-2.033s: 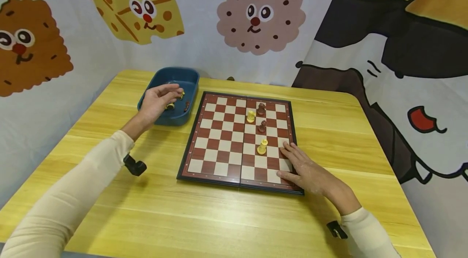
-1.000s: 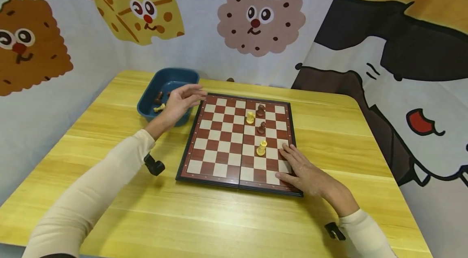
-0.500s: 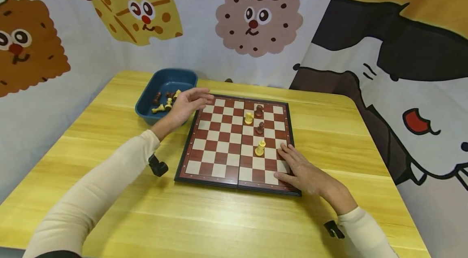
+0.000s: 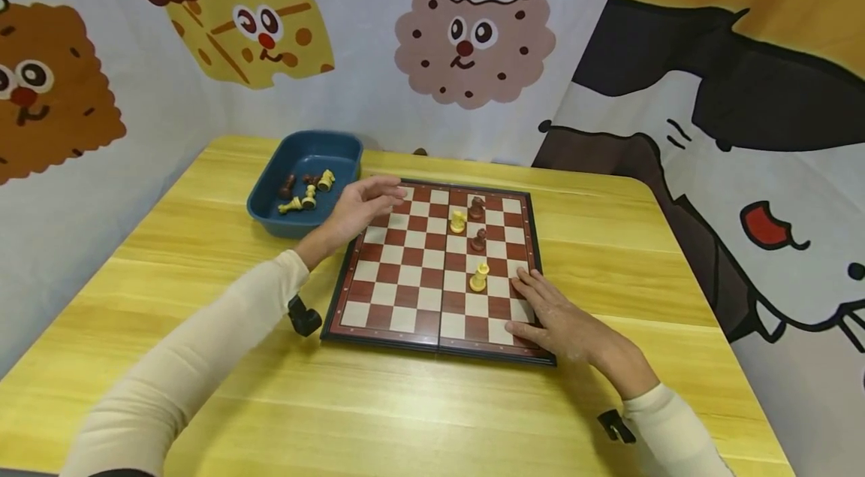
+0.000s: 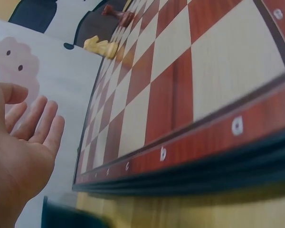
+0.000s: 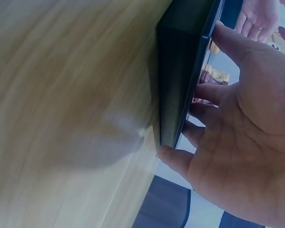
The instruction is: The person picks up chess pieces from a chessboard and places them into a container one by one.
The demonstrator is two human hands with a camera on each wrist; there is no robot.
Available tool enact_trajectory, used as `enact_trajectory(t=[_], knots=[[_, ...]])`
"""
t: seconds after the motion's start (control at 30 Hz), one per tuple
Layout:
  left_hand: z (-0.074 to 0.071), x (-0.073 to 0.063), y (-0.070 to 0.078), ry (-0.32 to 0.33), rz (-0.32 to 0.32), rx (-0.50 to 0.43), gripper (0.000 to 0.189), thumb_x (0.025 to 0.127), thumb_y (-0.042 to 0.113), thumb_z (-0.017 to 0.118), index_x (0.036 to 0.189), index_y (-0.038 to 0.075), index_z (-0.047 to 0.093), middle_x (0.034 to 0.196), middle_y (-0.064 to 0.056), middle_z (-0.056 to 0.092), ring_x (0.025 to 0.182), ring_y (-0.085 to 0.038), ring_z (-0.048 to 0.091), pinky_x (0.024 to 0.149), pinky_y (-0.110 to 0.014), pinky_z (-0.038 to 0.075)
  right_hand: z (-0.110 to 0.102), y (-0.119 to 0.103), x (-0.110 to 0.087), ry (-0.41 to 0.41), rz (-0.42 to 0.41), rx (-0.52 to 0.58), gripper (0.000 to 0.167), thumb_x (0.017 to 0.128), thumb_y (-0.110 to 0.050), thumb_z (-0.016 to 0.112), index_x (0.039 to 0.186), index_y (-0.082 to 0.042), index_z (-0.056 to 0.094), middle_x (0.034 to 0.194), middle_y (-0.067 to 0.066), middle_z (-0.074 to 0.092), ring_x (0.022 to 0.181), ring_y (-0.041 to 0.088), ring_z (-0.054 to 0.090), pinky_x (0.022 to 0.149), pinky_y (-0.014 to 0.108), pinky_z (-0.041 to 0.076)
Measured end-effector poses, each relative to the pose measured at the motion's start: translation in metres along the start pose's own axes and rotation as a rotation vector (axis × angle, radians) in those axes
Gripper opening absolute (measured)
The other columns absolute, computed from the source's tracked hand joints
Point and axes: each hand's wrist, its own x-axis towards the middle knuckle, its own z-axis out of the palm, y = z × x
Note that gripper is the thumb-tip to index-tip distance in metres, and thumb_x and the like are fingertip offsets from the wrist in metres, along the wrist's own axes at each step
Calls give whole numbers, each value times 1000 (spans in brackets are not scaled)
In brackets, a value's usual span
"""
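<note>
My left hand (image 4: 365, 208) hovers over the far left corner of a red and cream chessboard (image 4: 405, 278). In the left wrist view its fingers are loosely bent and nothing shows between them. My right hand (image 4: 564, 319) rests on the board's near right edge, fingers spread. On the board's right half stand a yellow knight (image 4: 458, 221), a dark chess piece (image 4: 476, 208) behind it, another dark chess piece (image 4: 479, 240) in front, and a taller yellow chess piece (image 4: 479, 277) closest to the right hand.
Left of the board, a blue plastic bin (image 4: 260, 215) holds several yellow and dark chess pieces lying about inside. Both stand on a yellow wood-grain table (image 4: 378, 409). Behind it hangs a cloth (image 4: 365, 101) printed with cartoon figures.
My left hand has moved right, from above the bin to over the board's far left corner, uncovering the pieces in the bin. The right hand and the pieces on the board stay put.
</note>
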Motion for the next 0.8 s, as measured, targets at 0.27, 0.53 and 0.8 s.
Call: enact_trajectory(t=[0.27,0.53,0.8], knots=[[16,8,-16,-13,-25,-80,36,103,-2,58,139,-7,55,131,-30,59,119,-41,59,104,-54,46,2,1,0,-6,-9,1,84,103,-53,54,161,0,23,168,19,12,152,40,4,116,63,21],[34,18,-20,-18,-68,-54,37,104,3,58,139,-9,54,131,-28,60,121,-45,57,104,-53,46,1,1,-1,-2,-8,1,84,103,-52,55,161,0,23,168,18,12,153,40,4,116,63,21],[54,29,-20,-97,-105,-3,38,105,5,58,141,-4,54,132,-23,61,122,-34,59,104,-49,47,2,2,0,-2,-8,4,84,104,-52,54,161,0,22,168,18,11,153,39,3,116,62,20]])
